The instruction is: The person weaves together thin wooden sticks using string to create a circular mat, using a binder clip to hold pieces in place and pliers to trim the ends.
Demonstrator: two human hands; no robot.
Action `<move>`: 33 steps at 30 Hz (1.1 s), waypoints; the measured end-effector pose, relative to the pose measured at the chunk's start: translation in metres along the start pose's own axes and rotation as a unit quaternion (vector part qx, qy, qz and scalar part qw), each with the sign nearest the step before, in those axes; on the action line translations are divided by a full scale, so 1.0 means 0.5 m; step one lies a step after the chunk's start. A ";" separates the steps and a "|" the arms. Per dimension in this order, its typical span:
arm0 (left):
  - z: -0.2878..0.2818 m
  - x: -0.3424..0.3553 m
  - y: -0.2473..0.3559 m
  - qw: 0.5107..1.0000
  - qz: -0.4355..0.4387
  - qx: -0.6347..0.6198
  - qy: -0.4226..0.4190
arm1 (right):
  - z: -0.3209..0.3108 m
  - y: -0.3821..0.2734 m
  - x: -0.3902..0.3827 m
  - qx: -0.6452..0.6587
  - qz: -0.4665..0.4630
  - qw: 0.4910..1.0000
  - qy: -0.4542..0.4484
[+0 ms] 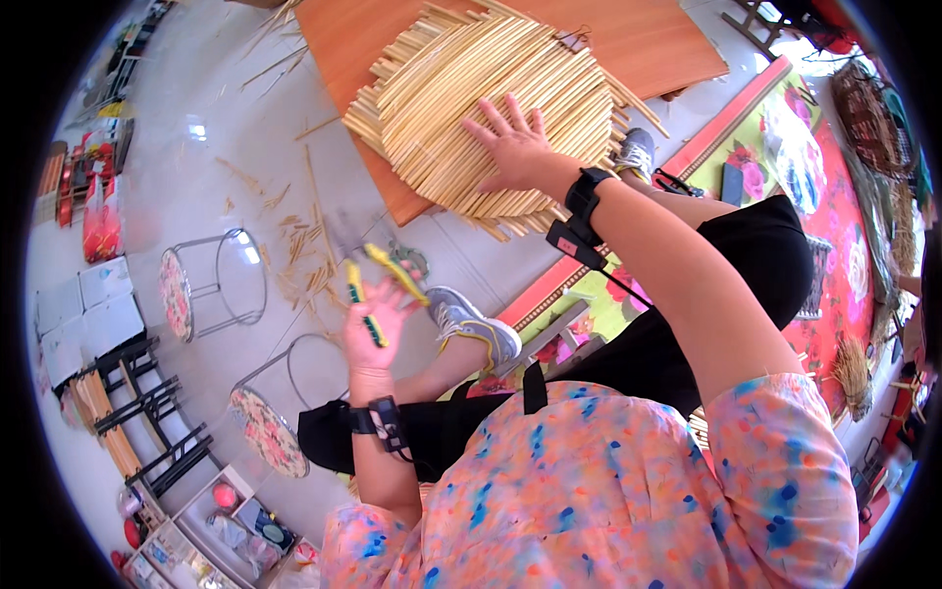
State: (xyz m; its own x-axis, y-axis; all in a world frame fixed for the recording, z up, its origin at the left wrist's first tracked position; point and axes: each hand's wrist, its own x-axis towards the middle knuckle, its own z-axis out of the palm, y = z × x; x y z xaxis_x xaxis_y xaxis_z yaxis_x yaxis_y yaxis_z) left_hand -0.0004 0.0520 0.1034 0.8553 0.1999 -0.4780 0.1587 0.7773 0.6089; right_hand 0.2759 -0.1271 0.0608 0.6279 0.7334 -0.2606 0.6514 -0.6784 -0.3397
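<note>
My right hand (512, 155) lies flat with spread fingers on a round panel (432, 128) of pale yellow stalks laid side by side. Uneven stalk ends stick out around its rim. The panel rests on an orange-brown wooden board (638, 44) and reaches past the board's near edge. To the left and nearer, my left hand (381, 319) holds a pliers-like hand tool (355, 290) with yellow and green handles. Its handles are spread apart, and its far end is smeared by motion. A dull green object (410, 259) is partly hidden behind that hand.
Cut stalk scraps (302, 250) litter the tiled floor. Two stools, one (177, 294) farther off and one (267, 432) nearer, stand at left. A flowered mat (756, 147) runs along the right with a dark phone-like object (732, 184). Open drawers (211, 520) hold small items.
</note>
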 end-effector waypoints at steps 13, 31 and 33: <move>0.088 0.053 -0.166 0.970 -0.200 -0.097 -0.101 | 0.000 -0.008 0.003 -0.031 0.004 0.999 -0.019; 0.024 0.116 -0.200 0.965 -0.160 -0.131 -0.160 | 0.013 -0.005 0.009 -0.077 -0.013 0.997 -0.022; 0.027 0.112 -0.200 0.972 -0.146 -0.118 -0.144 | 0.011 -0.011 0.010 -0.085 -0.011 0.996 -0.027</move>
State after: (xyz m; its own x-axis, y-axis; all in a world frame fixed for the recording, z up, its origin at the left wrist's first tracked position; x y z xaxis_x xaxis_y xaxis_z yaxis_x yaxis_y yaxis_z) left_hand 0.0383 -0.0226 0.0245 0.8988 -0.1975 -0.3913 0.3261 0.8979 0.2958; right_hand 0.2732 -0.1193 0.0562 0.5923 0.7460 -0.3045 0.7299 -0.6568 -0.1895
